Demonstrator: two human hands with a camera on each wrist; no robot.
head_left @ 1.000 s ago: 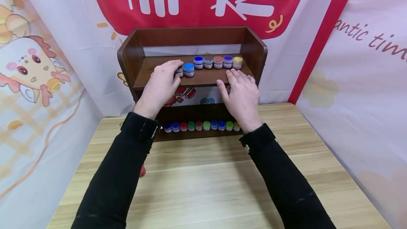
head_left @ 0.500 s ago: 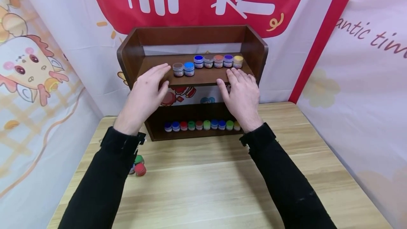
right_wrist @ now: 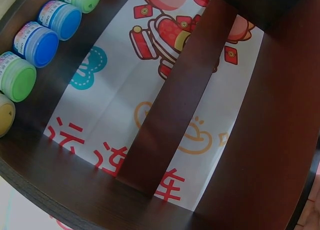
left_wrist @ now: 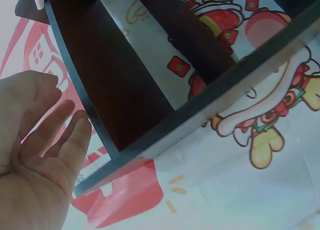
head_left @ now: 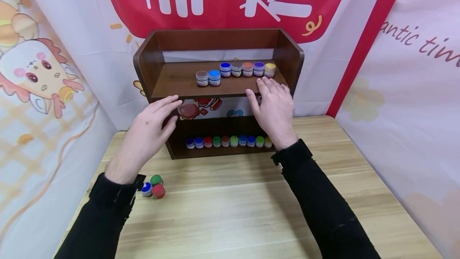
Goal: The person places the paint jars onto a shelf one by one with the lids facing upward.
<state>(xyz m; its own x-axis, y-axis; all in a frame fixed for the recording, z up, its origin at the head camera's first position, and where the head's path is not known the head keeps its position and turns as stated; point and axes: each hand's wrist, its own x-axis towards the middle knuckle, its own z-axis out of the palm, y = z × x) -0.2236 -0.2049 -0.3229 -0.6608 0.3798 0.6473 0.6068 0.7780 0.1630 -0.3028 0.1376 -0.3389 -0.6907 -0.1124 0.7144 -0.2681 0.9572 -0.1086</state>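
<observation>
My left hand (head_left: 145, 133) holds nothing, its fingers loosely extended at the left end of the brown wooden shelf (head_left: 172, 87). In the left wrist view the left hand (left_wrist: 45, 145) is beside the shelf board's edge, palm showing. My right hand (head_left: 274, 109) rests on the upper board's front edge, fingers forward, just before a yellow paint jar (head_left: 269, 70). On the upper board a clear-lidded paint jar (head_left: 202, 78) and a light blue paint jar (head_left: 214, 78) stand side by side, forward of a row with a dark blue jar (head_left: 225, 69) and a purple jar (head_left: 258, 69).
A row of several coloured paint jars (head_left: 234, 141) lines the lower board. On the wooden table (head_left: 215, 211), near the left sleeve, stand a blue jar (head_left: 147, 189), a green jar (head_left: 156, 180) and a red jar (head_left: 158, 191). Printed cloth (head_left: 323, 71) hangs behind the shelf.
My left hand has let go of the clear-lidded jar and moved left and down toward me, uncovering that jar and the three jars on the table. The right hand has stayed in place.
</observation>
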